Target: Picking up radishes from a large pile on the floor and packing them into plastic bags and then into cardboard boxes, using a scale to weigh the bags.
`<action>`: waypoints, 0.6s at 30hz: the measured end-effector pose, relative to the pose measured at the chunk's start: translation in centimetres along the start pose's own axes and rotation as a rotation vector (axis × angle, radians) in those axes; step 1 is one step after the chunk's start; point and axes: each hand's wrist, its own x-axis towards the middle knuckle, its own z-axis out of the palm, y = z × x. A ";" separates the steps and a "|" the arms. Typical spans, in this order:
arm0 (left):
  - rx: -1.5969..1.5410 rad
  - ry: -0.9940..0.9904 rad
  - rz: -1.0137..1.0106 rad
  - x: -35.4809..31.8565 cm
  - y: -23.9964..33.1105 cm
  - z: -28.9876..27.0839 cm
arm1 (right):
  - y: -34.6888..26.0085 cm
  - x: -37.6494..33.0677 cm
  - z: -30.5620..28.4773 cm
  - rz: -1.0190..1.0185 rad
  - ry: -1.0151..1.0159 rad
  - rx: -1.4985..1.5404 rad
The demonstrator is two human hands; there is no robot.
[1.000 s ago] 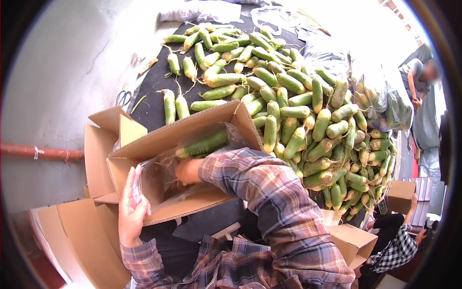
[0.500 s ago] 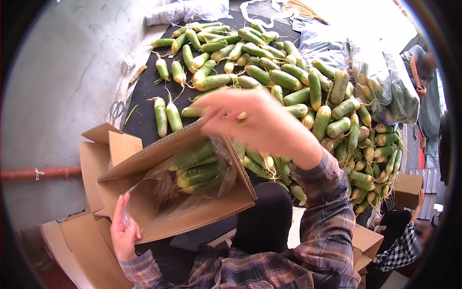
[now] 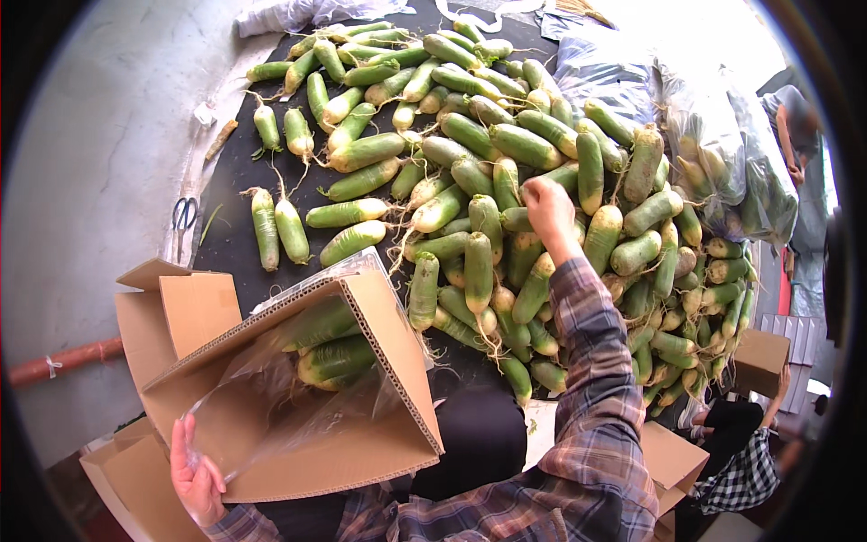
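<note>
A cardboard box (image 3: pixel 402 352) lies tilted before me, its mouth facing me. It is lined with a clear plastic bag (image 3: pixel 262 397), and several green radishes (image 3: pixel 339 361) lie inside. At the mouth's lower left corner, my left hand (image 3: pixel 197 479) has its fingers curled on the bag's edge, against the cardboard. My right hand (image 3: pixel 549 212) reaches over the box's right side to a big pile of green radishes (image 3: pixel 524 146). Its fingers are closed among them; what they grip, if anything, is hidden. Next to that hand lies an upright radish (image 3: pixel 506 185).
The pile spreads over a black sheet (image 3: pixel 244 212). Scissors (image 3: pixel 184 215) lie at its left edge. Other open cardboard boxes (image 3: pixel 203 312) stand left of mine. Filled clear bags (image 3: pixel 704 149) stand at the far right. Another person's hand (image 3: pixel 782 381) touches a box (image 3: pixel 760 359) at the right.
My right hand has moved from above the box rim to the right, down onto the pile. The box appears lower and farther left, with my left hand still at its edge.
</note>
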 end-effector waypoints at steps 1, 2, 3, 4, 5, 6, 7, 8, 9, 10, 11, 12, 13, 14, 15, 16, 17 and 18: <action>0.004 -0.001 0.017 0.0 -0.1 0.0 | -0.5 1.5 0.4 -0.069 0.090 -0.042; 0.007 0.003 0.017 0.0 -0.1 -0.1 | -1.2 3.1 0.5 -0.109 0.118 -0.076; 0.007 0.019 0.004 -0.2 0.0 -0.1 | -1.5 4.9 1.4 -0.190 0.159 -0.156; 0.002 0.027 -0.009 -0.1 0.1 0.0 | -1.8 6.5 1.8 -0.198 0.091 -0.277; 0.002 0.025 -0.007 0.0 0.1 0.0 | -1.9 7.9 2.2 -0.204 0.022 -0.396; 0.016 0.051 -0.032 0.0 0.0 0.0 | -1.4 9.2 3.4 -0.202 0.022 -0.396; 0.028 0.071 -0.056 0.2 -0.1 0.0 | -0.7 10.1 4.5 -0.245 0.093 -0.473; 0.028 0.060 -0.056 0.2 -0.2 0.0 | 0.3 10.8 5.3 -0.286 0.163 -0.553; 0.045 0.080 -0.066 0.1 -0.1 0.1 | 0.3 11.2 5.6 -0.279 0.163 -0.551; 0.061 0.097 -0.076 0.2 0.1 0.2 | 0.3 11.4 5.9 -0.198 0.007 -0.529; 0.064 0.088 -0.076 0.6 0.3 0.3 | 0.4 11.5 6.2 -0.115 -0.148 -0.504; 0.122 -0.015 -0.043 0.8 0.9 0.7 | -0.7 11.4 6.5 -0.080 -0.162 -0.456; 0.172 -0.131 -0.007 1.3 1.2 1.0 | -1.0 11.4 6.1 -0.071 -0.162 -0.460; 0.171 -0.141 -0.008 1.4 1.1 1.0 | -1.2 11.4 5.6 -0.093 -0.168 -0.485; 0.163 -0.128 -0.019 1.3 1.2 0.9 | -1.4 11.3 5.0 -0.118 -0.176 -0.510; 0.156 -0.113 -0.029 1.2 1.2 0.9 | -1.6 11.0 4.3 -0.138 -0.155 -0.497; 0.154 -0.120 -0.031 1.3 1.2 0.8 | -1.8 10.5 3.6 -0.133 -0.157 -0.502; 0.159 -0.147 -0.004 1.6 1.4 1.1 | -2.2 10.0 2.8 -0.141 -0.145 -0.469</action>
